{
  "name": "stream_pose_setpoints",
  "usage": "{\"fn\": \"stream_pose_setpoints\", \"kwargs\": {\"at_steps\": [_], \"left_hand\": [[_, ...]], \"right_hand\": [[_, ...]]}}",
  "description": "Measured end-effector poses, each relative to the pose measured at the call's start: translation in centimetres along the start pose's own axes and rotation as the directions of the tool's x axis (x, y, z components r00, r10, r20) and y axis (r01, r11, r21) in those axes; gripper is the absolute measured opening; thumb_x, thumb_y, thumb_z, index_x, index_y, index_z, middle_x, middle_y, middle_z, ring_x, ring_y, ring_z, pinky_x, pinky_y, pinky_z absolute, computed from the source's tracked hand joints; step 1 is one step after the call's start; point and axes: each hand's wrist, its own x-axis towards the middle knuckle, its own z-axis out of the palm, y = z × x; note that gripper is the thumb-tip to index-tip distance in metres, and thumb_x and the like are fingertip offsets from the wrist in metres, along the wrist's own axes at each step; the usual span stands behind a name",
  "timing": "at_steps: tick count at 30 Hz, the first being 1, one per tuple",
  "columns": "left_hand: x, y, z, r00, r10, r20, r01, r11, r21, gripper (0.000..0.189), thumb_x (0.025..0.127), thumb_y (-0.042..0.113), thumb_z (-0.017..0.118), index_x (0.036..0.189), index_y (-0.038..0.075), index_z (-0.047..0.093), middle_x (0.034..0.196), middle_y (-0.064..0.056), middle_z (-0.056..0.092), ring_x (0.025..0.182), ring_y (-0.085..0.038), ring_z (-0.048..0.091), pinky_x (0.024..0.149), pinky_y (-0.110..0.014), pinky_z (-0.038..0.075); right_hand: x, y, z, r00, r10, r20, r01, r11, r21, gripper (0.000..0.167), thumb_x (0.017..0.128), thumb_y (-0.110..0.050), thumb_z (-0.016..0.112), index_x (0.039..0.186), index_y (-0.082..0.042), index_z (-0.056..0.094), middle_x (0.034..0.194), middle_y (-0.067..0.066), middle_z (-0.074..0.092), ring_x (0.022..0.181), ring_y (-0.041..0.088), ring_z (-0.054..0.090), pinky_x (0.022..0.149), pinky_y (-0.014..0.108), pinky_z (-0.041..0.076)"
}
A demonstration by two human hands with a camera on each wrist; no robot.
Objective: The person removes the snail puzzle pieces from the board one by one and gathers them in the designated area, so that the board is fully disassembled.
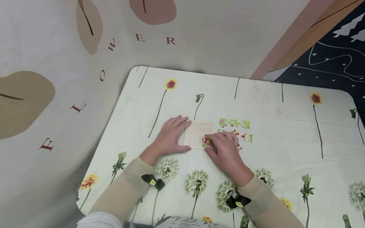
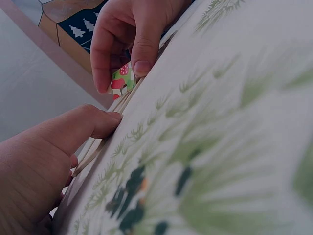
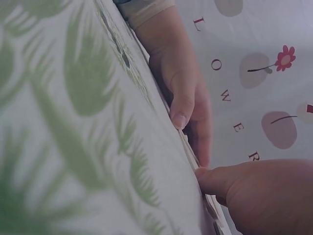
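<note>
A shallow wooden puzzle tray (image 1: pixel 195 132) lies on the tabletop between the two hands. My left hand (image 1: pixel 171 136) rests at its left side, fingers spread along the upper left and thumb at the lower edge. Over the tray's lower right corner, my right hand (image 1: pixel 226 150) pinches a red, green and white puzzle piece (image 1: pixel 206 143) between thumb and fingers. In the left wrist view the piece (image 2: pixel 122 81) is tilted up at the tray's edge. Whether it touches the tray floor I cannot tell. Several loose puzzle pieces (image 1: pixel 234 123) lie right of the tray, some hidden behind the right hand.
The table has a white flower-print cover (image 1: pixel 285 136). Behind and left of it stands a pale wall (image 1: pixel 216 41) with printed letters and shapes. A dark panel (image 1: pixel 328 60) with white trees is at the far right.
</note>
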Motion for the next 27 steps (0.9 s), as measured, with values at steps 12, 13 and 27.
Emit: {"fn": "stream_pose_setpoints", "kwargs": {"at_steps": [12, 13, 27], "left_hand": [[0.0, 0.1, -0.1, 1.0, -0.004, -0.003, 0.004, 1.0, -0.003, 0.101, 0.079, 0.053, 0.086, 0.162, 0.01, 0.046, 0.169, -0.01, 0.039, 0.159, -0.035, 0.024, 0.129, -0.058, 0.015], [0.0, 0.1, -0.1, 1.0, -0.005, -0.003, 0.005, 1.0, -0.003, 0.102, 0.079, 0.053, 0.086, 0.162, 0.01, 0.046, 0.169, -0.01, 0.039, 0.159, -0.035, 0.024, 0.129, -0.058, 0.014], [0.0, 0.2, -0.2, 1.0, 0.001, -0.001, -0.001, 1.0, -0.005, 0.103, 0.079, 0.054, 0.087, 0.162, 0.01, 0.046, 0.169, -0.01, 0.038, 0.16, -0.035, 0.024, 0.129, -0.058, 0.014]], "right_hand": [[-0.8, 0.6, 0.1, 0.991, -0.049, -0.127, 0.058, 0.996, 0.062, 0.047, 0.087, -0.008, 0.089, 0.132, -0.009, 0.077, 0.113, 0.001, 0.077, 0.104, 0.028, 0.054, 0.094, 0.058, 0.027], [-1.0, 0.8, 0.0, 0.988, -0.049, -0.145, 0.059, 0.996, 0.067, 0.048, 0.087, -0.008, 0.09, 0.132, -0.008, 0.077, 0.117, 0.002, 0.077, 0.105, 0.029, 0.055, 0.095, 0.058, 0.027], [-4.4, 4.2, -3.2, 0.954, 0.057, -0.296, -0.033, 0.996, 0.085, 0.051, 0.082, 0.002, 0.089, 0.131, -0.004, 0.076, 0.12, 0.016, 0.075, 0.112, 0.042, 0.053, 0.099, 0.064, 0.026]]}}
